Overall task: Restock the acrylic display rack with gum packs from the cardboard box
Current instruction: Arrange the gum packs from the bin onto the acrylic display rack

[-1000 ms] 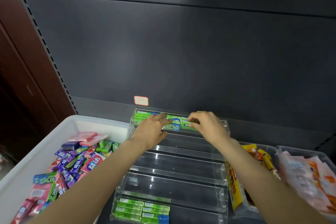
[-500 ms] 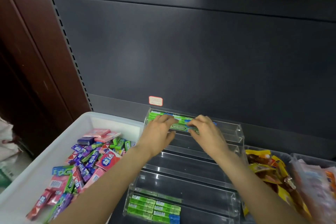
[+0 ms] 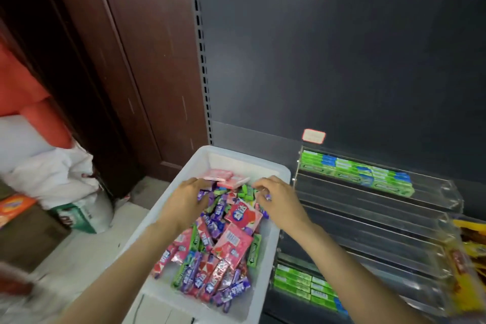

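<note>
Both hands, left hand [image 3: 188, 198] and right hand [image 3: 278, 198], reach into the white box [image 3: 273, 221] of mixed gum packs [image 3: 226, 239]; fingers curled, grasp undeterminable. Risk: wrong flavour drawn for the acrylic rack [image 3: 368, 208] beside it.

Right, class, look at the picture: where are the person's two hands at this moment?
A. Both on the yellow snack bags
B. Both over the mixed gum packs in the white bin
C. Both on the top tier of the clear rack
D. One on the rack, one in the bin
B: the left hand and right hand both reach over the gum packs in the white bin, away from the acrylic rack.
</note>
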